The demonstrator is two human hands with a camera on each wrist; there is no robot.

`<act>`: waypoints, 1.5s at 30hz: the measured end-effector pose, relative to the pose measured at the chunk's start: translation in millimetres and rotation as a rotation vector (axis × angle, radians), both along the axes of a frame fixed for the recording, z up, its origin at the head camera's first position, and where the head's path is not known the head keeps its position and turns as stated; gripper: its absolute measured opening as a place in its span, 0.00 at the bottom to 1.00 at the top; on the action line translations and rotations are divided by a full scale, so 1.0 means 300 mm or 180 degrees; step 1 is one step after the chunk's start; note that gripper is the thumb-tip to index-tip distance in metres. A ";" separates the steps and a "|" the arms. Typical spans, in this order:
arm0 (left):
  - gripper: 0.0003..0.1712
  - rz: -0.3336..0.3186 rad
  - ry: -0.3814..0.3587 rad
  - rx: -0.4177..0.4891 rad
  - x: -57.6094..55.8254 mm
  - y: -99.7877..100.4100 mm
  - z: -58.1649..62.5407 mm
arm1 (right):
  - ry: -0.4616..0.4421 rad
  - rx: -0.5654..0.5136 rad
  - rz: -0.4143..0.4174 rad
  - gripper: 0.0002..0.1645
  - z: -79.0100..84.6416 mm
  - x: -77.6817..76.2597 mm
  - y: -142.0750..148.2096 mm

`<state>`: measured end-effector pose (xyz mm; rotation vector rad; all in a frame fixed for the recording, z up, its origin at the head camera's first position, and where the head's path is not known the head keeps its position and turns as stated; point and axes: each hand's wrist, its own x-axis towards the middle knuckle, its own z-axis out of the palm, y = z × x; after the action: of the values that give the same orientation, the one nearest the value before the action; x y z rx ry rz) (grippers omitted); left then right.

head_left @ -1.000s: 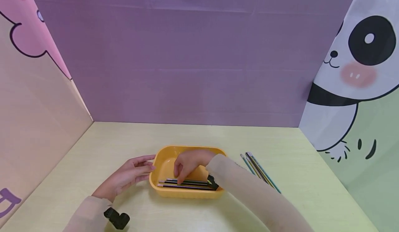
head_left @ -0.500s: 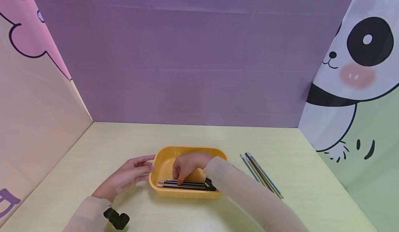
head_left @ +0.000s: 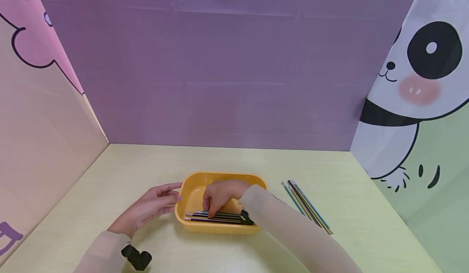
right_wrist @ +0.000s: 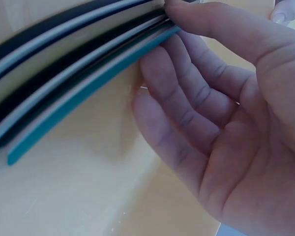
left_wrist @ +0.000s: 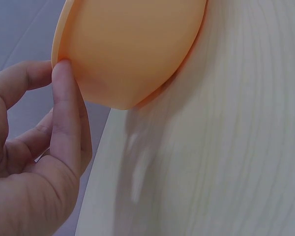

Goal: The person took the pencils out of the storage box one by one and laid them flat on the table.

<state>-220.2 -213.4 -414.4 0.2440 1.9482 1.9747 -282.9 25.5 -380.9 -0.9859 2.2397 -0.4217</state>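
Observation:
A yellow plastic basket (head_left: 205,227) stands on the table, with several dark pencils (head_left: 223,221) lying along its near side. My right hand (head_left: 221,194) reaches down inside it and pinches some of these pencils between thumb and finger. Close up in the right wrist view, the striped and teal pencils (right_wrist: 88,93) run under the thumb of the right hand (right_wrist: 226,108); the other fingers curl below them. At the left end, my left hand (head_left: 155,203) holds the basket's rim; the left wrist view shows its fingertips (left_wrist: 63,73) on the basket wall (left_wrist: 128,49).
Several more pencils (head_left: 305,205) lie slantwise on the table to the right of the basket, partly behind the right sleeve (head_left: 289,220). A purple wall panel (head_left: 227,73) closes off the back, and printed panels flank both sides.
The right hand and forearm have shifted slightly left over the basket, uncovering more of the pencils lying on the right. The left hand stays in place at the rim.

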 end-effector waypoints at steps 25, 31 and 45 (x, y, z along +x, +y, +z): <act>0.39 0.0030 -0.0003 -0.0030 0.003 0.001 0.003 | -0.0004 -0.0185 -0.0027 0.05 0.055 -0.021 0.019; 0.39 0.0052 -0.0013 -0.0043 0.003 0.001 0.003 | 0.0115 -0.0206 -0.0015 0.04 0.084 -0.023 0.033; 0.40 0.0040 -0.0012 -0.0016 0.001 0.002 0.005 | 0.0170 -0.0272 -0.0011 0.05 0.145 -0.025 0.073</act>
<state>-220.0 -212.7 -412.8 0.2271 1.9566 1.9765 -290.3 47.5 -337.3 -1.0488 2.2877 -0.5018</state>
